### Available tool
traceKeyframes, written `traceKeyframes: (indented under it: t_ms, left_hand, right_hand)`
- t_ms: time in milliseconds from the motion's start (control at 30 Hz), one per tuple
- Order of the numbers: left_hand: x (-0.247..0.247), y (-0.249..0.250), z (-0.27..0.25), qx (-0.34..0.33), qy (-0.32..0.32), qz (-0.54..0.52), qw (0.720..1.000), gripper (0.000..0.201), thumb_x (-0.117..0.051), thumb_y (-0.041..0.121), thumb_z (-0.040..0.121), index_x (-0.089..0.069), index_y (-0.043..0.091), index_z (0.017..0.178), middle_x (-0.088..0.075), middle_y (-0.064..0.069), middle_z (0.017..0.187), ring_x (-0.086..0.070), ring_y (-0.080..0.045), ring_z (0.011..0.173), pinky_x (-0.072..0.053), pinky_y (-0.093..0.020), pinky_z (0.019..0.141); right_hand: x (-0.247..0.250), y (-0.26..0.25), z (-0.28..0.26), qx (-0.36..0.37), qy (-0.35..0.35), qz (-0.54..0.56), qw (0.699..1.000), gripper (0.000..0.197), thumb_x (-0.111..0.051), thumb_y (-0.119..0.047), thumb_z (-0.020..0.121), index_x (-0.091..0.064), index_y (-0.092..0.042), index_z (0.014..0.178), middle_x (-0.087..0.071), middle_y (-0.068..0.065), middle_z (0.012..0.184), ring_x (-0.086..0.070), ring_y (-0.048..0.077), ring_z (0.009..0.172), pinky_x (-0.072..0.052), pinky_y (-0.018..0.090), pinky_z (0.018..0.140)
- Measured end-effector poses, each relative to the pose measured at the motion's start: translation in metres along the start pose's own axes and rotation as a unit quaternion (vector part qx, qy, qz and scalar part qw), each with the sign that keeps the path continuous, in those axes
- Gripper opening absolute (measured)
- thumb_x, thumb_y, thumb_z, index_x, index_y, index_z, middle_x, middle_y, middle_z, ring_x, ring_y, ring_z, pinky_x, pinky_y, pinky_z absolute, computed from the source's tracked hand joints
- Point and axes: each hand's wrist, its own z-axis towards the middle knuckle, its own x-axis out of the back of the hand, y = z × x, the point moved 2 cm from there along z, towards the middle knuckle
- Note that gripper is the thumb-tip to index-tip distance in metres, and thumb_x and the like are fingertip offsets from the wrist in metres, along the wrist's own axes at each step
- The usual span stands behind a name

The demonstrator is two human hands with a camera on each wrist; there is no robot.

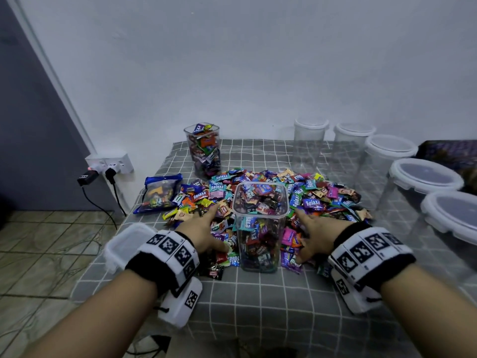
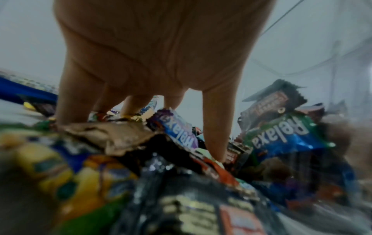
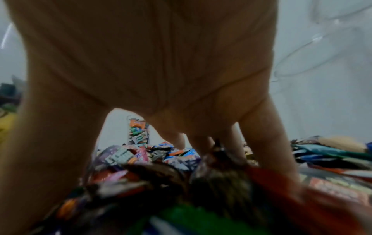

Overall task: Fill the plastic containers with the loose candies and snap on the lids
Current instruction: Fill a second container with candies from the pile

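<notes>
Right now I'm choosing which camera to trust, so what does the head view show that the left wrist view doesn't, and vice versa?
Only the head view shows the tall clear square container nearly full, the second filled clear container behind, the lidded empty tubs, the loose white lid and the right hand. Only the left wrist view shows the left hand's fingertips pushed down among wrappers. Both show the left hand spread on the pile of wrapped candies.
</notes>
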Motion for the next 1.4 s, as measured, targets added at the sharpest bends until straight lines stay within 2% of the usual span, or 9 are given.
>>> traceKeyframes:
  t_ms: [100, 167, 267, 400, 633, 767, 967, 1067, 1400]
  left_hand:
    - [0.002, 0.008, 0.003, -0.006, 0.010, 0.049, 0.999, 0.095, -0.072, 0.046, 0.077, -0.012, 0.036, 0.149, -0.010, -0.010, 0.158, -0.027, -0.030, 0.140, -0.033, -0.039, 0.110]
    - [0.003, 0.009, 0.004, -0.018, 0.027, 0.073, 0.997, 0.081, -0.070, 0.045, 0.079, -0.026, 0.037, 0.146, -0.030, -0.006, 0.152, -0.040, -0.028, 0.132, -0.040, -0.036, 0.102]
    - [0.007, 0.007, 0.001, -0.030, 0.056, 0.061, 0.996, 0.063, -0.069, 0.038, 0.082, -0.041, 0.040, 0.139, -0.055, 0.002, 0.134, -0.053, -0.021, 0.118, -0.045, -0.030, 0.091]
    - [0.011, 0.008, -0.003, -0.027, 0.104, 0.064, 0.992, 0.043, -0.063, 0.033, 0.087, -0.056, 0.030, 0.130, -0.063, 0.001, 0.123, -0.057, -0.021, 0.112, -0.046, -0.031, 0.090]
    - [0.013, 0.006, -0.003, -0.025, 0.147, 0.050, 0.988, 0.022, -0.060, 0.035, 0.090, -0.071, 0.018, 0.100, -0.069, -0.003, 0.096, -0.061, -0.021, 0.092, -0.042, -0.026, 0.069]
    - [0.015, 0.004, -0.005, -0.036, 0.186, 0.015, 0.982, 0.019, -0.058, 0.032, 0.092, -0.072, 0.022, 0.100, -0.070, 0.000, 0.097, -0.061, -0.019, 0.093, -0.042, -0.026, 0.071]
    - [0.017, 0.001, -0.010, -0.051, 0.225, -0.036, 0.972, 0.020, -0.055, 0.030, 0.093, -0.071, 0.022, 0.101, -0.070, -0.002, 0.095, -0.061, -0.021, 0.091, -0.048, -0.030, 0.076]
    - [0.018, 0.002, -0.012, -0.063, 0.245, -0.053, 0.966, 0.019, -0.055, 0.029, 0.093, -0.071, 0.021, 0.100, -0.070, -0.003, 0.094, -0.061, -0.021, 0.090, -0.048, -0.031, 0.077]
    - [0.018, 0.000, -0.017, -0.090, 0.299, -0.117, 0.943, 0.016, -0.057, 0.026, 0.091, -0.073, 0.022, 0.093, -0.071, 0.001, 0.090, -0.062, -0.019, 0.087, -0.047, -0.030, 0.077]
  right_hand:
    - [0.002, -0.009, 0.003, 0.035, 0.023, -0.021, 0.999, 0.108, -0.073, -0.046, 0.075, -0.001, -0.020, 0.151, -0.038, 0.011, 0.146, -0.041, 0.026, 0.131, -0.037, 0.031, 0.103]
    - [0.003, -0.012, 0.003, 0.050, 0.043, -0.035, 0.997, 0.092, -0.072, -0.040, 0.078, -0.017, -0.020, 0.150, -0.048, 0.010, 0.139, -0.046, 0.025, 0.126, -0.040, 0.028, 0.096]
    - [0.004, -0.015, 0.003, 0.070, 0.082, -0.056, 0.993, 0.064, -0.069, -0.035, 0.081, -0.043, -0.019, 0.137, -0.059, 0.008, 0.125, -0.054, 0.024, 0.116, -0.043, 0.027, 0.088]
    - [0.005, -0.015, 0.002, 0.075, 0.121, -0.046, 0.989, 0.033, -0.061, -0.021, 0.087, -0.060, -0.020, 0.120, -0.064, 0.005, 0.114, -0.058, 0.022, 0.107, -0.046, 0.028, 0.085]
    - [0.009, -0.016, 0.000, 0.063, 0.148, -0.036, 0.986, 0.026, -0.049, -0.010, 0.091, -0.064, -0.015, 0.112, -0.065, 0.007, 0.110, -0.059, 0.023, 0.104, -0.045, 0.027, 0.082]
    - [0.011, -0.009, -0.002, 0.054, 0.180, -0.009, 0.982, 0.024, -0.048, -0.011, 0.091, -0.066, -0.014, 0.107, -0.067, 0.008, 0.107, -0.060, 0.024, 0.102, -0.045, 0.027, 0.082]
    - [0.017, -0.001, -0.009, 0.039, 0.220, 0.044, 0.974, 0.026, -0.047, -0.014, 0.094, -0.065, -0.016, 0.113, -0.066, 0.006, 0.111, -0.058, 0.022, 0.104, -0.044, 0.027, 0.085]
    - [0.019, 0.003, -0.010, 0.032, 0.263, 0.078, 0.961, 0.027, -0.048, -0.015, 0.094, -0.066, -0.018, 0.115, -0.066, 0.005, 0.114, -0.058, 0.023, 0.107, -0.045, 0.029, 0.089]
    - [0.028, 0.010, -0.018, 0.040, 0.368, 0.173, 0.913, 0.024, -0.052, -0.014, 0.093, -0.069, -0.012, 0.110, -0.068, 0.012, 0.108, -0.060, 0.030, 0.102, -0.042, 0.032, 0.084]
